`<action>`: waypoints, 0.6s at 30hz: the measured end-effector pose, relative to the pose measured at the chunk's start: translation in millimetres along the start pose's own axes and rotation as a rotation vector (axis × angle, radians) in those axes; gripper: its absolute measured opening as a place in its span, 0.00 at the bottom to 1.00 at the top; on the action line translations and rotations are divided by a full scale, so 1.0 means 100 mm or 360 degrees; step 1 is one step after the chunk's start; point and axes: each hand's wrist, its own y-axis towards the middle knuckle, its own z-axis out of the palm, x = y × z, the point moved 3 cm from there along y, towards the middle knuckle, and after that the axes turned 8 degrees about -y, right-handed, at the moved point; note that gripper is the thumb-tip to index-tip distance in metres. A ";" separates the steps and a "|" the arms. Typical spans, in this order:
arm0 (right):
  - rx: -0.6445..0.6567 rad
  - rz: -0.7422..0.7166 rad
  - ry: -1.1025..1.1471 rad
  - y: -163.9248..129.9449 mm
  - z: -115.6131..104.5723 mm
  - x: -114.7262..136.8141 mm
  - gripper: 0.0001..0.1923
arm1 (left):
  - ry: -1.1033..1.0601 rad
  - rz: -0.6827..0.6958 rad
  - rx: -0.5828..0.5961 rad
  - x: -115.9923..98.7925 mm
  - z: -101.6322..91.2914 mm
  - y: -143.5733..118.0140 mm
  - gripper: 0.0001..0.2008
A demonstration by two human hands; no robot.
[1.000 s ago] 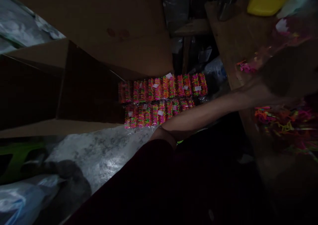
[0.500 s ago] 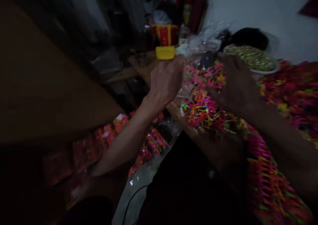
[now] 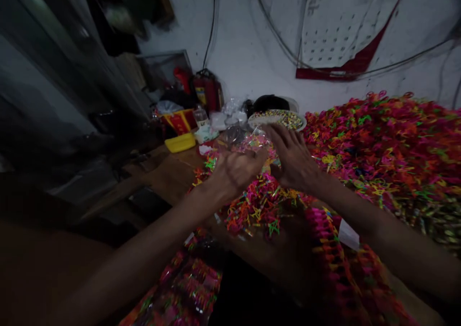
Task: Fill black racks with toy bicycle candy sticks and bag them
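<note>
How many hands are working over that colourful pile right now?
2. The left hand and the right hand meet over the neon plastic pieces at a clear plastic bag. No other person's hands show, though the dim edges could hide some.

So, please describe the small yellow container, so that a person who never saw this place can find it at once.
Start from the wooden table below the white wall. At its far left edge, in front of the red and yellow box, lies the flat yellow plastic container. It is the only plain yellow thing there, apart from the neon plastic pieces heaped to the right.
</note>
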 end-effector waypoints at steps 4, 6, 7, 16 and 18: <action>-0.0335 0.0124 -0.0077 -0.19 -0.10 -0.19 0.40 | 0.0033 0.0296 0.0038 -0.42 0.01 0.25 0.13; -0.0544 0.0349 -0.0237 -0.22 -0.21 -0.39 0.36 | 0.0032 0.0427 0.0041 -0.58 0.01 0.32 0.17; -0.0604 0.0442 -0.0315 -0.24 -0.29 -0.48 0.35 | 0.0028 0.0496 0.0045 -0.63 0.01 0.34 0.18; -0.0205 0.0116 -0.0424 -0.37 -0.54 -0.53 0.27 | 0.0034 0.0861 0.0193 -0.78 -0.07 0.52 0.20; 0.0009 0.0242 -0.0365 -0.31 -0.41 -0.64 0.23 | -0.0068 0.0825 0.0259 -0.83 -0.09 0.56 0.22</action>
